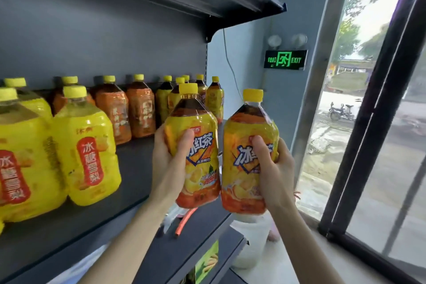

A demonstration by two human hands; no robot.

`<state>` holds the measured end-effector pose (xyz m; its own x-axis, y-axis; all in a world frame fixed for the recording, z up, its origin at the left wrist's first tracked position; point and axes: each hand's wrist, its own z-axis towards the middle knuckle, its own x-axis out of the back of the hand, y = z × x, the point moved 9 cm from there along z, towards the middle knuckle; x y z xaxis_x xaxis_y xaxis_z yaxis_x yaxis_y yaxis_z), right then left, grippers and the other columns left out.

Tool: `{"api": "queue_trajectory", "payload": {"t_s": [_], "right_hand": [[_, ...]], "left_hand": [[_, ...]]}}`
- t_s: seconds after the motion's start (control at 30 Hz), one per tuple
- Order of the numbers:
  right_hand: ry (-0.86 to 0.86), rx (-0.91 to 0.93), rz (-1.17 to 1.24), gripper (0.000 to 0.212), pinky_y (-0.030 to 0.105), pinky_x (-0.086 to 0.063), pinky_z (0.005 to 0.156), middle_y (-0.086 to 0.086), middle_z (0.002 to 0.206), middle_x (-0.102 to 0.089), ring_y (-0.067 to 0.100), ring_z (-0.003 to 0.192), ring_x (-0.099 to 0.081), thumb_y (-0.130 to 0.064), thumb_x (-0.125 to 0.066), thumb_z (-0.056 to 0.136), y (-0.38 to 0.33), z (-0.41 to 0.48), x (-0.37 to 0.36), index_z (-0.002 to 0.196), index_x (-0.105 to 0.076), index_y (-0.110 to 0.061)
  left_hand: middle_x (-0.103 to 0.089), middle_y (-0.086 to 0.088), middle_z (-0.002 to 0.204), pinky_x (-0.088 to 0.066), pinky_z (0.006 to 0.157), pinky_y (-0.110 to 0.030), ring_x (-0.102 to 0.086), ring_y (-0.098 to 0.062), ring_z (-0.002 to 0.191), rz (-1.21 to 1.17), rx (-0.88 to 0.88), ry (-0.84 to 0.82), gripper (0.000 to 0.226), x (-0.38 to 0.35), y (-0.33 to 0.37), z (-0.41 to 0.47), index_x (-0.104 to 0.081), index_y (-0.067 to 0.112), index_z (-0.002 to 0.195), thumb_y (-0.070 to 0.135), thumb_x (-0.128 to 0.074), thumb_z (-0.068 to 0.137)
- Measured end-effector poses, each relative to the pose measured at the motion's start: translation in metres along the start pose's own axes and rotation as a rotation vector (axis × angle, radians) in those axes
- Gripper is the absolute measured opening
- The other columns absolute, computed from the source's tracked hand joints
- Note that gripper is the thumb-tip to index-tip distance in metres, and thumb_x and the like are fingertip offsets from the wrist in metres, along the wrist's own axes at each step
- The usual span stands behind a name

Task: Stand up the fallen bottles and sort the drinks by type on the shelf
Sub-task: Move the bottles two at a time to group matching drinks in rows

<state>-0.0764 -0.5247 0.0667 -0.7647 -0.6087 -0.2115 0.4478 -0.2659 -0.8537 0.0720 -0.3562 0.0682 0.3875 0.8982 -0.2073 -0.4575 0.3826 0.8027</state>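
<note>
Forearms are reaching up from the near edge; left hand [170, 163] and right hand [276, 168] are each clamping a grip round an upright iced-tea bottle, namely the left bottle [204, 175] and the right bottle [239, 184], both hanging by the near right end of the shelf [133, 168]. Glossy shrink-film labels over thin-looking, square-shouldered plastic are looking slick: one could be slipping, or, landing crowded, toppling the far orange-labelled bottles [140, 108].

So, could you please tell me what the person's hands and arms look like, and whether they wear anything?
The left hand and right hand are bare: no gloves or rings show. The left forearm and right forearm are bare too, with no sleeve, watch or bracelet in view. A red fleck by the right wrist may not be worn; I cannot tell.
</note>
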Motion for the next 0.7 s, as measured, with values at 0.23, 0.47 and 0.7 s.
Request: {"api": "queue_trajectory", "payload": {"t_s": [0.23,0.47,0.7], "right_hand": [[-0.09,-0.01,0.006,0.035,0.041,-0.058,0.074,0.003,0.087,-0.072,0.022,0.082,-0.071,-0.058,-0.068,0.067,0.068,0.121,0.007,0.087,-0.065,-0.03],[-0.256,-0.049,0.058,0.035,0.036,-0.058,0.072,0.001,0.09,-0.073,0.018,0.083,-0.071,-0.047,-0.07,0.076,0.124,0.226,-0.006,0.1,-0.062,-0.023],[-0.394,-0.106,0.133,0.035,0.028,-0.058,0.067,0.001,0.095,-0.072,0.015,0.084,-0.071,-0.037,-0.069,0.085,0.186,0.283,-0.04,0.112,-0.057,-0.019]], "left_hand": [[-0.06,0.02,0.107,-0.052,0.087,-0.03,-0.061,0.005,0.097,0.106,-0.028,0.12,0.044,-0.064,-0.067,0.073,-0.043,0.028,0.126,0.043,-0.059,0.088],[-0.055,0.002,0.127,-0.046,0.101,-0.04,-0.055,-0.01,0.116,0.256,-0.08,0.21,0.071,-0.108,-0.122,0.13,-0.033,0.022,0.136,0.058,-0.06,0.081],[-0.048,0.015,0.122,-0.039,0.085,-0.002,-0.048,0.019,0.103,0.441,-0.068,0.223,0.08,-0.12,-0.162,0.171,-0.019,0.017,0.143,0.048,-0.056,0.079]]}}
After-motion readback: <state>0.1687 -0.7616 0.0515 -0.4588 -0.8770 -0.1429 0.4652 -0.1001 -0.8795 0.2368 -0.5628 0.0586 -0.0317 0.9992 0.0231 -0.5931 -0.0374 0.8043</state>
